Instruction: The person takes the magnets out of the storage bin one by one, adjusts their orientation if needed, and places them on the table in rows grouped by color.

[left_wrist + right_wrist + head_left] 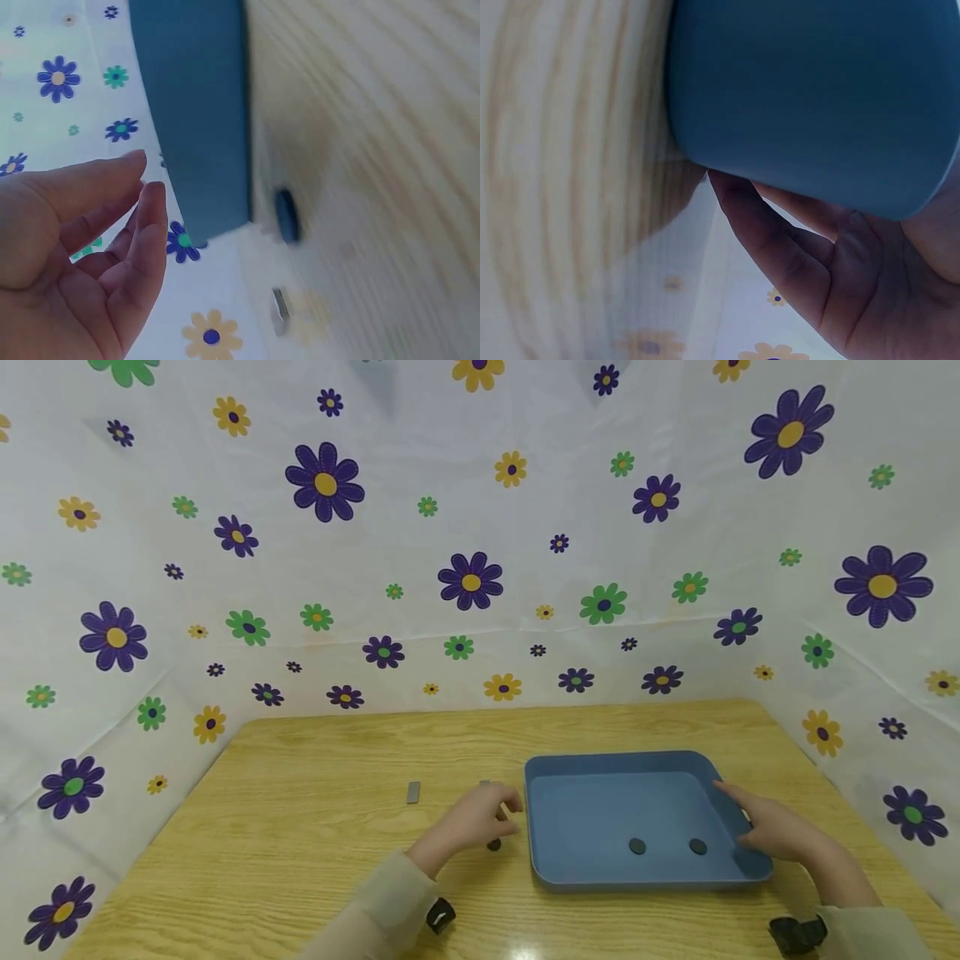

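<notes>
A blue rectangular tray [585, 810] lies on the table, with two dark round discs inside, one near the middle [637, 846] and one further right [698, 847]. My right hand [780, 831] grips the tray's right side; in the right wrist view its fingers [772, 251] lie against the outer wall. Just left of the tray, my left hand [476, 818] hovers with bent fingers. Nothing shows between its thumb and fingertips in the left wrist view. Another dark disc [493, 844] lies on the table below it, partly covered in the head view.
A small grey rectangular piece [413, 792] lies on the wooden table [300, 827] to the left. A second grey piece [484, 782] is mostly hidden behind my left hand. White flower-printed sheets [420, 543] hang around the back and sides.
</notes>
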The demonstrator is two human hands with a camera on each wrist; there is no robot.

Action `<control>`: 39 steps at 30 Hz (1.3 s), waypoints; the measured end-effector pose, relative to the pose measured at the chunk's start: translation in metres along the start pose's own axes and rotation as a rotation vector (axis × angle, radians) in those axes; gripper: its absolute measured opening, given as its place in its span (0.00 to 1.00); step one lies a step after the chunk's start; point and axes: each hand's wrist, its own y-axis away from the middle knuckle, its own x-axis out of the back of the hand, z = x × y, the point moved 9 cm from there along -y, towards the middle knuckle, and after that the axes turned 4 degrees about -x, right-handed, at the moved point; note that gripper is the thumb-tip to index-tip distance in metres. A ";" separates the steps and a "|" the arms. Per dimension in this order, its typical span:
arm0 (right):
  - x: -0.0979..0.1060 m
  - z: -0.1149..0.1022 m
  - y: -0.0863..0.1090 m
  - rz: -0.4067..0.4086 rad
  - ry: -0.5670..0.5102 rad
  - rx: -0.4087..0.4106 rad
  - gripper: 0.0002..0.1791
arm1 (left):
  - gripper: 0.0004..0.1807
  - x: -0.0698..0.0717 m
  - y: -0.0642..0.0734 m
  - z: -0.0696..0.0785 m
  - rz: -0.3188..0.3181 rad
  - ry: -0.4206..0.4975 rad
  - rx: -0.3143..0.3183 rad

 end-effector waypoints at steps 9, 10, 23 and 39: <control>0.002 0.000 -0.001 0.020 0.056 -0.004 0.42 | 0.10 -0.009 -0.022 0.024 0.045 0.077 -0.049; 0.002 0.000 -0.001 0.017 0.045 -0.005 0.42 | 0.10 -0.010 -0.024 0.026 0.052 0.093 -0.053; 0.001 0.002 -0.001 0.006 0.034 0.002 0.42 | 0.10 -0.034 -0.054 0.049 0.117 0.222 -0.089; 0.002 0.001 -0.002 0.016 0.074 -0.003 0.42 | 0.09 -0.058 -0.084 0.068 0.170 0.382 -0.019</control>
